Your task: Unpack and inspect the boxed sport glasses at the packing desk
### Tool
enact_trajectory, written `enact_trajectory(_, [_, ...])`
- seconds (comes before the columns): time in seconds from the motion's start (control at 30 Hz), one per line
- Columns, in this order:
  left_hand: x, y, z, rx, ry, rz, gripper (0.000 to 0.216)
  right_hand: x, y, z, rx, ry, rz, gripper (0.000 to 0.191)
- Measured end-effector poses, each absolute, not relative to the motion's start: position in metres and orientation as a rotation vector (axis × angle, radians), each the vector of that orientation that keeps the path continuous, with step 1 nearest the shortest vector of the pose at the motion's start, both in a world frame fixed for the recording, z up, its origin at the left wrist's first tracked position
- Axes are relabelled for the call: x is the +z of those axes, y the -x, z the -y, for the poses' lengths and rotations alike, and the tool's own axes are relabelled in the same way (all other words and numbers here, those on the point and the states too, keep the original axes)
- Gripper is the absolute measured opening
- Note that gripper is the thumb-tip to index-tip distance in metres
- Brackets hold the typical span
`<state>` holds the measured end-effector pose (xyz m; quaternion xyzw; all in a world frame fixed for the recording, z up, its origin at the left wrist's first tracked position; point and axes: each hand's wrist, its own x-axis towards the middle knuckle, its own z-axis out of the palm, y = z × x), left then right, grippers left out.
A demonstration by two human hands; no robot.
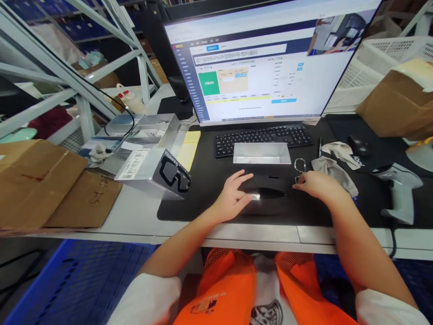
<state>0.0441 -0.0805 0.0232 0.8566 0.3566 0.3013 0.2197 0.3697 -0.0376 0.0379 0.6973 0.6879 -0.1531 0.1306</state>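
My left hand point(232, 197) rests over the black desk mat point(209, 198) with its fingers apart. Its thumb tip is at the shiny patch of a dark, curved, lens-like piece point(272, 194); whether it touches is unclear. Between the fingertips of my right hand point(316, 185) is a thin, clear, loop-shaped piece point(299, 165), like part of a glasses frame. Beyond the hands lies an open silvery box tray point(262, 158), with a small black piece point(274, 177) in front of it. Soft grey cloth pouches point(333, 174) lie by my right hand.
A keyboard point(260, 137) and monitor point(270, 81) stand behind. To the left are a goggles-printed box point(155, 174), yellow notepaper point(189, 149) and cardboard boxes point(43, 185). To the right are a mouse point(359, 145) and a barcode scanner point(401, 192) with its cable.
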Motion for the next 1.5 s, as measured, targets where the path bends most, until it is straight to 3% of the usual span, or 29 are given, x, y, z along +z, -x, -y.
enact_trajectory(0.1, [0.018,-0.047,0.079,0.865,-2.253,-1.146,0.025,0.039,-0.376,0.031,-0.418,-2.076,-2.003,0.025])
enact_trajectory(0.2, [0.012,-0.048,0.079,0.871,-2.23,-1.155,0.029,0.051,-0.393,0.037,-0.359,-2.265,-2.033,0.024])
enact_trajectory(0.33, [0.01,-0.048,0.081,0.754,-2.186,-1.133,0.035,0.076,-0.404,0.07,0.039,-2.868,-2.452,0.025])
enact_trajectory(0.4, [0.011,-0.047,0.08,0.716,-2.161,-1.117,0.041,0.084,-0.391,0.087,-0.137,-2.607,-2.894,0.022])
enact_trajectory(0.5, [0.013,-0.044,0.078,0.686,-2.153,-1.074,0.048,0.082,-0.355,0.101,-0.548,-1.766,-3.142,0.021])
enact_trajectory(0.6, [0.017,-0.041,0.078,0.634,-2.156,-1.035,0.052,0.071,-0.325,0.102,-0.51,-1.508,-3.07,0.02])
enact_trajectory(0.77, [0.021,-0.038,0.078,0.682,-2.149,-1.021,0.051,0.061,-0.314,0.101,-0.365,-1.467,-3.123,0.019])
enact_trajectory(0.93, [0.025,-0.037,0.076,0.714,-2.169,-1.031,0.055,0.06,-0.319,0.094,-0.213,-1.746,-3.222,0.022])
enact_trajectory(1.07, [0.033,-0.036,0.079,0.662,-2.323,-1.041,0.028,0.048,-0.323,0.071,-0.043,-1.989,-3.293,0.024])
enact_trajectory(1.13, [0.038,-0.035,0.082,0.58,-2.427,-0.958,0.03,0.039,-0.328,0.058,0.044,-2.167,-3.211,0.032])
enact_trajectory(1.23, [0.045,-0.035,0.088,0.419,-2.587,-0.856,0.042,0.027,-0.336,0.046,-0.074,-2.205,-3.06,0.035])
enact_trajectory(1.37, [0.046,-0.04,0.104,0.358,-2.741,-0.856,0.015,0.025,-0.346,0.047,-0.24,-2.006,-2.931,0.03])
enact_trajectory(1.5, [0.042,-0.031,0.128,0.498,-2.843,-0.732,0.016,0.029,-0.349,0.052,-0.188,-1.956,-2.875,0.031])
